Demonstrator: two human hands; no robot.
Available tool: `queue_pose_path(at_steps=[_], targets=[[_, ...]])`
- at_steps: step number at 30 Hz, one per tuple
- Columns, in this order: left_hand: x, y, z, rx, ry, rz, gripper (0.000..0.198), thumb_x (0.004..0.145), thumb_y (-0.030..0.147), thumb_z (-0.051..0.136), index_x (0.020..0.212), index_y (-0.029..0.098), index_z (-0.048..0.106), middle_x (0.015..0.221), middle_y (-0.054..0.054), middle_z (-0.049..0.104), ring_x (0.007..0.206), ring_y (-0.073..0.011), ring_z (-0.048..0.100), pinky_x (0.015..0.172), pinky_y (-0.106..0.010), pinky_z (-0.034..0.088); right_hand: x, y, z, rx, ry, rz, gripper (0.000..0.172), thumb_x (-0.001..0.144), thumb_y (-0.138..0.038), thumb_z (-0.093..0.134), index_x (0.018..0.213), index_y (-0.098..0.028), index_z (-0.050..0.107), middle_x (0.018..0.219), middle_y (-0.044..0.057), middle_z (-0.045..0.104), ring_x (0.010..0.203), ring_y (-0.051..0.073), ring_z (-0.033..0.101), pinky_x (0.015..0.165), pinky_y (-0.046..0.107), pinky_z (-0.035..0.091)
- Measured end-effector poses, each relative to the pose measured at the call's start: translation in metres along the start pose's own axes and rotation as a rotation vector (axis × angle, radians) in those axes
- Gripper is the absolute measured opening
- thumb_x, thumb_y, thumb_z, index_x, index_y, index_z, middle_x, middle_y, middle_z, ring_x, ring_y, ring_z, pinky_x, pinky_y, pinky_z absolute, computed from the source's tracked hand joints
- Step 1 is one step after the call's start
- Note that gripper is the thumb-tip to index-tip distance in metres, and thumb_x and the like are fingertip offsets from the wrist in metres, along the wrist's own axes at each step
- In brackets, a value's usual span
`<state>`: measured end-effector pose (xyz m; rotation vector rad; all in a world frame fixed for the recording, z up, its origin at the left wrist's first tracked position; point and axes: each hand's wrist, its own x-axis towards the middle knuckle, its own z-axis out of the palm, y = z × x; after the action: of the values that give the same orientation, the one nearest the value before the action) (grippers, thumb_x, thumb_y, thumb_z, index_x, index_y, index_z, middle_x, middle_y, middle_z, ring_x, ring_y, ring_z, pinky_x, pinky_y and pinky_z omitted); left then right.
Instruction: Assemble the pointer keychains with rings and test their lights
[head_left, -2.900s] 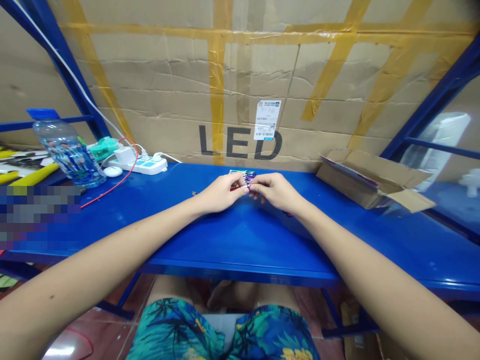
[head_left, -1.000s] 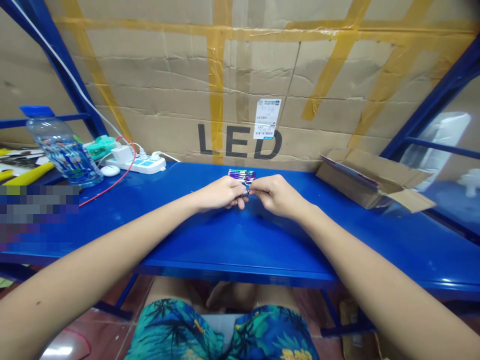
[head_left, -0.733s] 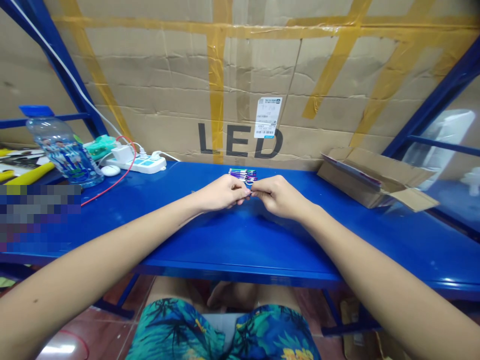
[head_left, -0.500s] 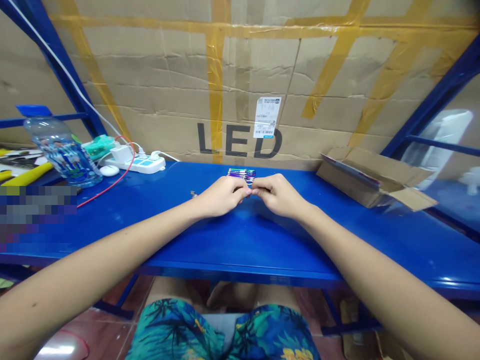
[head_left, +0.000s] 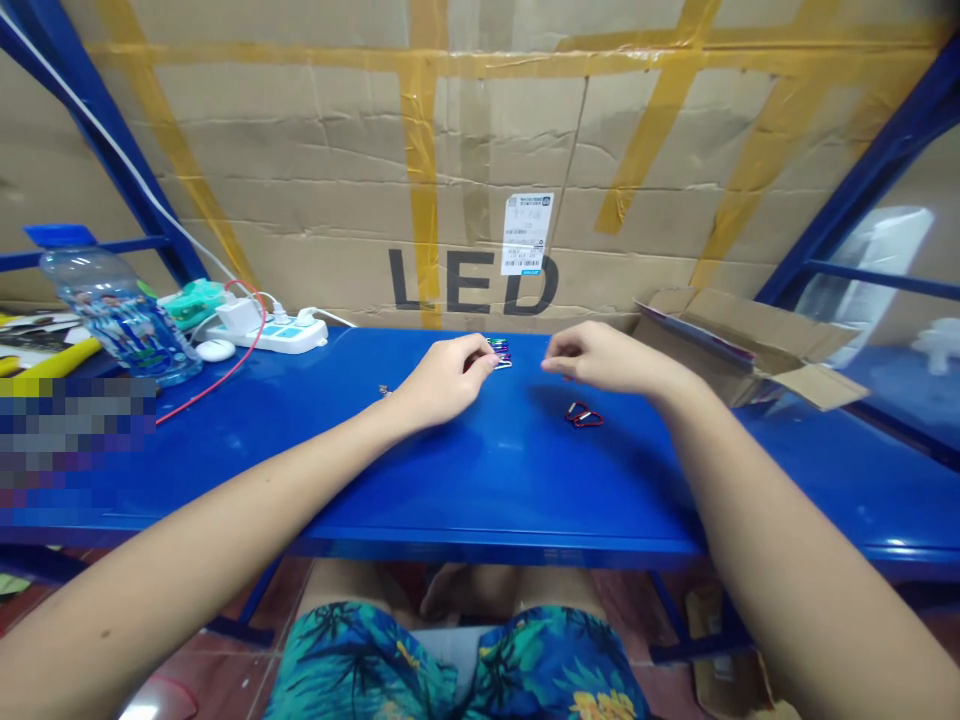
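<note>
My left hand (head_left: 448, 380) is closed in a pinch near the middle of the blue table. A thin silvery piece (head_left: 504, 364) shows at its fingertips; whether the fingers grip it is hard to see. Just beyond lies a row of shiny green and purple metal pieces (head_left: 499, 346), partly covered by the hand. Raised above the table to the right, my right hand (head_left: 600, 355) has its fingers loosely curled and a little apart, with nothing visible in them. Below it rest red carabiners (head_left: 584, 415) with silver gates. A small metal piece (head_left: 385, 391) lies behind my left forearm.
An open cardboard box (head_left: 750, 350) stands at the right of the table. On the left are a plastic bottle (head_left: 124, 315), a white power strip (head_left: 289, 333) and a red cable (head_left: 214, 380). A large taped carton (head_left: 337, 180) walls off the back.
My hands were together at the fingertips and are now apart. The right hand has moved right and up, uncovering the red carabiners. The left hand has stayed nearly in place.
</note>
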<state>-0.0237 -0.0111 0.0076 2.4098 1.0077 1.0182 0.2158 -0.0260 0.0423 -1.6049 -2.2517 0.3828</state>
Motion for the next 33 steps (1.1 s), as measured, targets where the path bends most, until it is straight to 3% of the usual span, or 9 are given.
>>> queue_pose_path(at_steps=[2,5,7,14,18,22,26,30,33], targets=[[-0.001,-0.003,-0.002,0.061,-0.034,0.023,0.021,0.096,0.031,0.05,0.087,0.017,0.064,0.084,-0.004,0.069,0.078,-0.019,0.06,0.073,-0.032,0.042,-0.001,0.017,-0.007,-0.127,-0.109,0.113,0.007,0.073,-0.022,0.068,0.077,-0.019,0.073,0.08,0.005,0.072,0.07,0.019,0.061,0.065,0.03,0.042],[-0.002,-0.008,-0.003,0.14,-0.099,0.059,0.023,0.097,0.031,0.049,0.089,0.017,0.065,0.092,-0.007,0.071,0.085,-0.022,0.063,0.077,-0.035,0.044,0.001,0.034,-0.004,-0.231,-0.213,0.264,0.015,0.066,-0.016,0.075,0.079,-0.021,0.076,0.084,0.006,0.073,0.07,0.021,0.063,0.061,0.03,0.043],[-0.002,-0.011,-0.003,0.164,-0.115,0.073,0.025,0.098,0.032,0.048,0.089,0.017,0.066,0.093,-0.008,0.071,0.086,-0.0227,0.063,0.078,-0.036,0.044,0.006,0.037,0.005,-0.237,-0.229,0.284,0.016,0.065,-0.016,0.077,0.081,-0.02,0.075,0.08,0.006,0.072,0.067,0.021,0.062,0.057,0.03,0.042],[-0.002,-0.015,0.0,0.172,-0.147,0.085,0.02,0.095,0.031,0.051,0.09,0.017,0.065,0.094,-0.008,0.071,0.086,-0.0227,0.063,0.076,-0.035,0.044,0.02,0.011,0.039,-0.095,-0.011,0.0,0.007,0.082,-0.017,0.066,0.088,-0.019,0.068,0.077,0.004,0.07,0.07,0.017,0.061,0.062,0.026,0.041],[-0.002,-0.016,-0.001,0.199,-0.177,0.057,0.021,0.095,0.032,0.052,0.09,0.017,0.065,0.094,-0.008,0.071,0.086,-0.0231,0.063,0.075,-0.035,0.044,0.018,-0.001,0.044,-0.142,0.095,0.055,0.012,0.087,-0.026,0.062,0.078,-0.019,0.064,0.08,0.007,0.07,0.069,0.018,0.059,0.061,0.028,0.038],[-0.003,-0.015,0.0,0.224,-0.234,0.033,0.02,0.094,0.031,0.052,0.089,0.018,0.065,0.092,-0.007,0.071,0.083,-0.0223,0.062,0.072,-0.034,0.042,0.013,-0.006,0.05,-0.133,-0.015,0.057,0.017,0.084,-0.035,0.067,0.074,-0.021,0.064,0.079,0.007,0.069,0.066,0.018,0.058,0.058,0.029,0.036],[-0.004,-0.014,0.001,0.234,-0.251,0.039,0.019,0.094,0.032,0.052,0.089,0.018,0.064,0.091,-0.007,0.07,0.081,-0.0218,0.061,0.072,-0.033,0.042,0.011,-0.013,0.057,-0.177,-0.082,-0.077,0.014,0.081,-0.019,0.065,0.069,-0.021,0.058,0.076,0.006,0.067,0.066,0.018,0.056,0.059,0.029,0.036],[-0.005,-0.014,0.001,0.234,-0.24,0.047,0.019,0.094,0.03,0.051,0.088,0.018,0.064,0.091,-0.007,0.07,0.081,-0.0217,0.061,0.072,-0.033,0.041,0.009,-0.019,0.057,-0.225,-0.057,-0.171,0.025,0.085,-0.016,0.059,0.064,-0.022,0.047,0.073,0.008,0.063,0.063,0.018,0.054,0.058,0.03,0.036],[-0.006,-0.013,0.001,0.221,-0.21,0.06,0.017,0.093,0.028,0.05,0.091,0.018,0.064,0.091,-0.007,0.07,0.08,-0.0213,0.06,0.071,-0.033,0.04,0.007,-0.021,0.055,-0.078,-0.014,-0.166,0.023,0.092,-0.017,0.051,0.07,-0.022,0.045,0.071,0.007,0.064,0.059,0.017,0.055,0.056,0.029,0.038]])
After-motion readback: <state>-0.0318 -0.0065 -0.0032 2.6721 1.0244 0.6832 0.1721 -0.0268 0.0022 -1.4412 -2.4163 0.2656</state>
